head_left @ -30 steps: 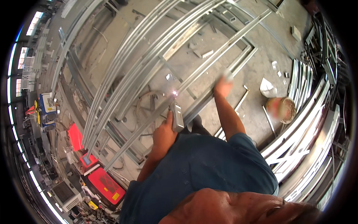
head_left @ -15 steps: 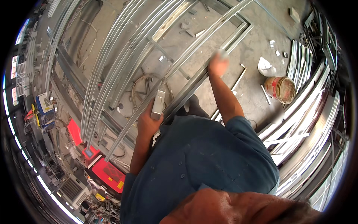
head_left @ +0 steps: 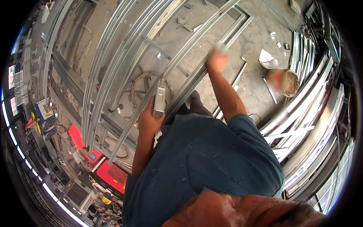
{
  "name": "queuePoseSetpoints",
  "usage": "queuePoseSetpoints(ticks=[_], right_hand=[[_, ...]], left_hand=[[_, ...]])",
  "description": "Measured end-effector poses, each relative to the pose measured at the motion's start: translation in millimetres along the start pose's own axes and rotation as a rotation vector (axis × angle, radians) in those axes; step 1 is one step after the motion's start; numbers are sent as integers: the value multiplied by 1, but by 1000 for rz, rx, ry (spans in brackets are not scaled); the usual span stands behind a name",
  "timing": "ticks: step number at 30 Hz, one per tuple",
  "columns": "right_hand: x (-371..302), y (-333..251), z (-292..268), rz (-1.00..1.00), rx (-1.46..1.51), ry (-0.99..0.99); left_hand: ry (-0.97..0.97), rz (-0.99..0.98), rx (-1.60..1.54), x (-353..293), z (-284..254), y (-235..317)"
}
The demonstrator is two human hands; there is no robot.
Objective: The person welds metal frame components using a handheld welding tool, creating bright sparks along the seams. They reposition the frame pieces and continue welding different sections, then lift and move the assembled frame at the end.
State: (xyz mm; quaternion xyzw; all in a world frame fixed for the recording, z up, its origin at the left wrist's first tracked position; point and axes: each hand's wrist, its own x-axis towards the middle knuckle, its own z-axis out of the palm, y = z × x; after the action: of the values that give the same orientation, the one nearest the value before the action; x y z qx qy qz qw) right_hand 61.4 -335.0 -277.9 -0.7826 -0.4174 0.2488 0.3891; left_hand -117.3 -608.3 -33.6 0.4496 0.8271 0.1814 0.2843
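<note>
My left hand (head_left: pixel 149 120) is closed around a silvery-grey rectangular block-shaped metal piece (head_left: pixel 159 102), just beside a long metal bar. The block's narrow end points away from me, toward the bars. My right hand (head_left: pixel 217 62) reaches forward to the near metal channel (head_left: pixel 193 81) and lies at its right edge. Blur covers the right fingertips, so their grip cannot be made out. The channel belongs to a long metal frame (head_left: pixel 242 23) whose far corner shows beyond my right hand. My shoe and legs are partly hidden below the channel.
Several long, shiny metal bars (head_left: pixel 109 56) run across the left. Offcuts (head_left: pixel 185 26) lie on the floor beyond the frame. To the right stand a dirty bucket (head_left: pixel 290 83), a white sheet (head_left: pixel 267 58) and stacked metal lengths (head_left: pixel 310 117). A red case (head_left: pixel 111 174) sits at lower left.
The whole view has shifted slightly, with the scene moving up and left in the picture. Both hands keep about the same places along the bars.
</note>
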Motion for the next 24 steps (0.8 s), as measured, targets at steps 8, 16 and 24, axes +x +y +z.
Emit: queuePoseSetpoints(ticks=[8, 16, 24], right_hand=[[1, 0, 1, -35, -7, 36], [12, 36, 17, -196, -142, -3], [5, 17, 10, 48, -87, -81]], left_hand=[[-5, 7, 181, -1, 7, 8], [-87, 44, 321, -4, 13, 20], [29, 27, -63, -13, -8, -3]])
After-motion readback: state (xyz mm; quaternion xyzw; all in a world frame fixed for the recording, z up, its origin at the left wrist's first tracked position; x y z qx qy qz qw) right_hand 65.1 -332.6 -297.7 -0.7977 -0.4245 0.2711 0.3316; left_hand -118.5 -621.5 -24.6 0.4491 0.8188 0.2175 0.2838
